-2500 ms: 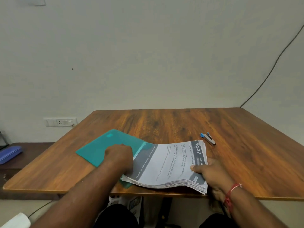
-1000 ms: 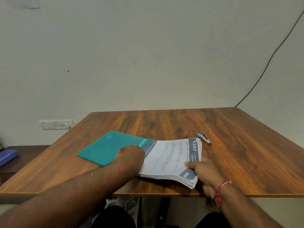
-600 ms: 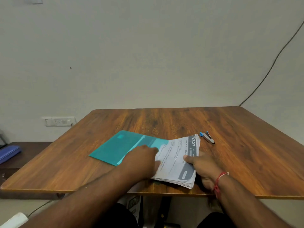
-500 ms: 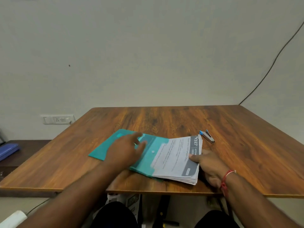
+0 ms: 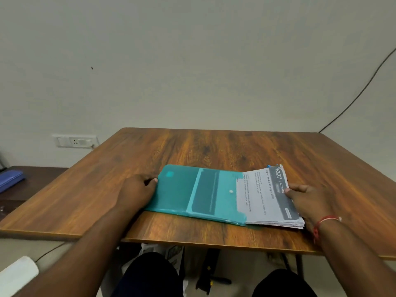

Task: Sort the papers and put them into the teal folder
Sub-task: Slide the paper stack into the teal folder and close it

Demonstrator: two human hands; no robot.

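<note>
The teal folder (image 5: 177,192) lies flat near the table's front edge, with its lighter flap (image 5: 205,194) and a white snap button visible. A thick stack of printed papers (image 5: 265,196) sits partly inside it, its right end sticking out. My left hand (image 5: 137,189) holds the folder's left edge, fingers curled around it. My right hand (image 5: 308,200) grips the stack's right end, thumb on top of the dark header strip.
The wooden table (image 5: 214,146) stretches back to a plain wall. Behind the stack's far corner only a blue tip of a small stapler (image 5: 276,166) shows. A wall socket (image 5: 75,141) and a low dark shelf with a blue case (image 5: 9,180) are at the left.
My left hand moved from the papers to the folder's left edge. The papers have slid further left into the folder, and the stack now hides most of the stapler.
</note>
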